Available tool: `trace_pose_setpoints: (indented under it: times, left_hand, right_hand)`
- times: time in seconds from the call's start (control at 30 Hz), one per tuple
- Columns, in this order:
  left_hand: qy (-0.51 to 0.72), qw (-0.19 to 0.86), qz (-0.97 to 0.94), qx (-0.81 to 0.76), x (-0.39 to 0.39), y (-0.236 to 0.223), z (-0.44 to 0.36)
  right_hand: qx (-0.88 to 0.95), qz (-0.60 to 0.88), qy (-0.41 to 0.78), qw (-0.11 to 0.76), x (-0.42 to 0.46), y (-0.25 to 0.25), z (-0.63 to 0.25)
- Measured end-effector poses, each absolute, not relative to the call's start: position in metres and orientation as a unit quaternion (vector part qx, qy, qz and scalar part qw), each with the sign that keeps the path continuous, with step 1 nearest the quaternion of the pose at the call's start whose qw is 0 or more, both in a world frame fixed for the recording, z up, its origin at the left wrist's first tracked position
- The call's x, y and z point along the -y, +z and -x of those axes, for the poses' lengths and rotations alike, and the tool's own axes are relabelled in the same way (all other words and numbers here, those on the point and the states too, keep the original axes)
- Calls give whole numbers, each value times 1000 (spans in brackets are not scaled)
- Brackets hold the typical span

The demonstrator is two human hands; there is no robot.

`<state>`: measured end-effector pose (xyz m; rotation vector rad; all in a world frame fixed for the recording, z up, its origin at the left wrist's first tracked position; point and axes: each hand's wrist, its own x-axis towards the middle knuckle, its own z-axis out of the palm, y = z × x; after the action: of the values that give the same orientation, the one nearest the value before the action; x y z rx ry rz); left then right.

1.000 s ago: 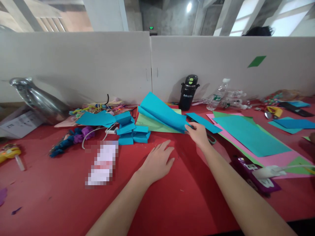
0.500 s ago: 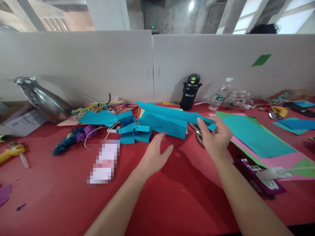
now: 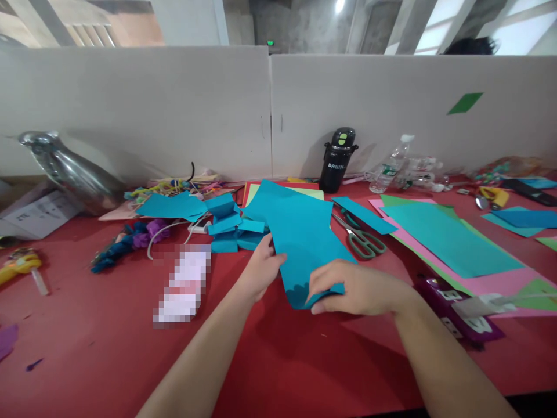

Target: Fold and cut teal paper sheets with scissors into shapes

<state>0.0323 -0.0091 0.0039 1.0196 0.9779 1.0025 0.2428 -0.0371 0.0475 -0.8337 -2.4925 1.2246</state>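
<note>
A blue sheet of paper [image 3: 308, 244] is held slanting toward me above the red table. My left hand [image 3: 261, 270] is closed on its left edge, with the thumb at the front. My right hand [image 3: 354, 284] pinches the near edge, which curls up between thumb and fingers. Behind the sheet another piece of blue paper [image 3: 296, 203] is visible. To the right lie scissors [image 3: 365, 241] with grey-green handles, beside a blue paper strip [image 3: 364, 215]. Several folded blue paper pieces [image 3: 226, 223] stand just left of the sheet.
Coloured sheets [image 3: 452, 241] and a purple box-like item [image 3: 463, 313] with a white cable are at right. A black bottle [image 3: 338, 159], clear plastic bottle [image 3: 391, 168] and steel jug [image 3: 73, 174] stand along the partition [image 3: 139, 110]. A blurred-out item [image 3: 185, 284] lies left.
My right hand came down and nearer, now pinching the blue sheet's near edge. My left hand closed on its left edge. The sheet is now drawn toward me; the scissors and strip are uncovered.
</note>
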Motion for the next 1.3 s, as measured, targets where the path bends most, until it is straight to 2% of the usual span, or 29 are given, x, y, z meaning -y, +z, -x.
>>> trace_pose_setpoints:
  times: [0.1, 0.2, 0.33, 0.4, 0.5, 0.6, 0.7, 0.8, 0.87, 1.03, 1.17, 1.3]
  left_hand:
    - [421, 604, -507, -448, 5, -9, -31]
    - [441, 536, -545, -471, 0, -21, -29]
    - [426, 522, -533, -512, -4, -30, -28]
    - [411, 532, -519, -529, -4, -30, -29]
    - [401, 547, -515, -524, -3, -27, -31]
    - [417, 492, -550, -531, 0, -23, -32]
    - [408, 446, -594, -530, 4, -19, -32]
    - [424, 416, -601, -535, 8, -16, -33]
    - [448, 392, -600, -534, 9, -13, -33]
    - [484, 389, -605, -498, 9, -2, -30]
    - [495, 391, -628, -456, 8, 12, -25]
    - [518, 477, -591, -395, 5, 20, -22]
  right_hand:
    - [838, 350, 402, 114, 30, 44, -251]
    - [802, 456, 344, 175, 19, 36, -262]
    - [772, 510, 325, 194, 4, 27, -277]
    - [777, 485, 359, 181, 0, 26, -283]
    - [786, 367, 476, 146, -1, 29, -289]
    - [774, 270, 557, 133, 3, 33, -289]
    - [773, 248, 575, 106, 8, 37, -286]
    - [780, 296, 541, 102, 7, 38, -286]
    - [771, 370, 498, 146, 4, 35, -288]
    - [690, 523, 352, 356, -10, 15, -294]
    - [669, 546, 309, 399, -18, 5, -294]
    - [657, 560, 298, 406, -19, 6, -295]
